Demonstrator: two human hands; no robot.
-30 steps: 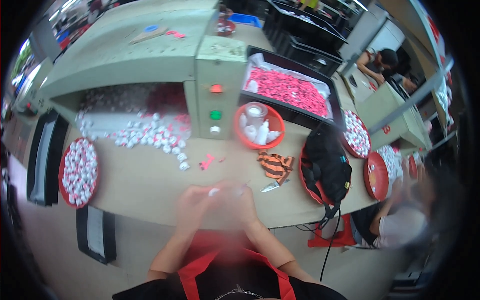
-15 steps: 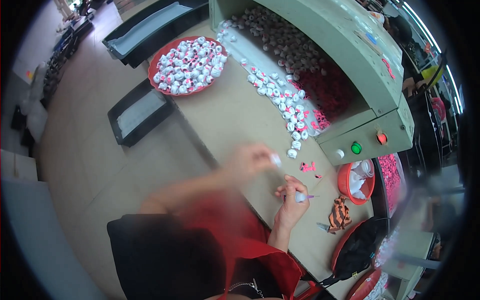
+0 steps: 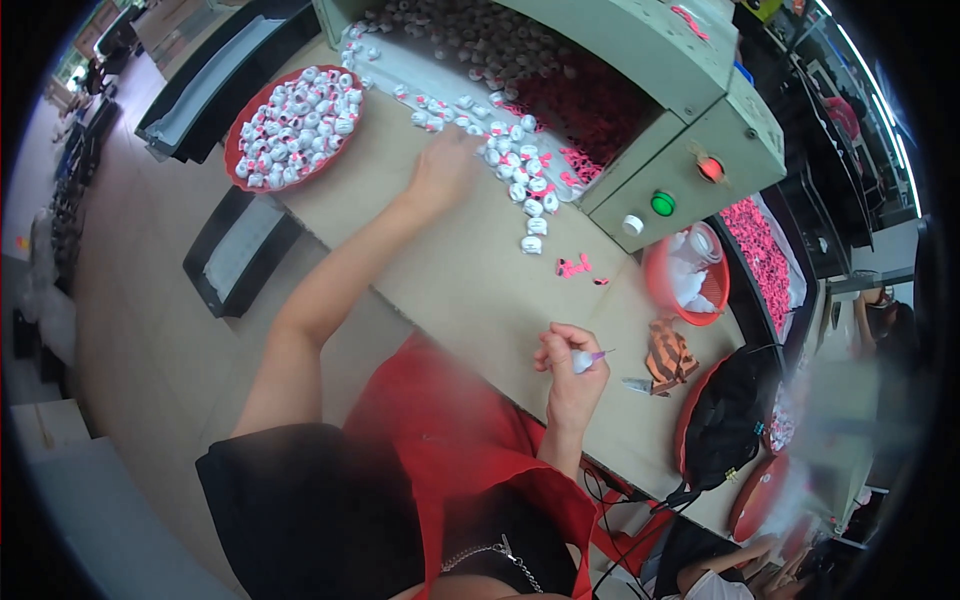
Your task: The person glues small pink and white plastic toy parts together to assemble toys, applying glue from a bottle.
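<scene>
My right hand [image 3: 572,372] is closed around a small white squeeze bottle [image 3: 582,361] with a purple needle tip, above the near part of the table. My left hand [image 3: 447,172] reaches far over the table to the edge of the loose white pieces with pink marks [image 3: 517,160]. Its fingers are smeared by motion, so whether they grip a piece is unclear. Several small pink pieces [image 3: 573,266] lie on the tabletop between the white pieces and my right hand.
A red bowl [image 3: 236,150] heaped with white pieces stands at the far left. The pale green machine housing [image 3: 690,170] arches over more white and pink pieces. To the right are a red basket [image 3: 660,290], a striped orange cloth [image 3: 668,358] and a black bag [image 3: 728,415].
My left hand has moved away from beside the bottle, where it held a white piece, out to the loose pieces. My right hand still holds the bottle. The whole view has shifted.
</scene>
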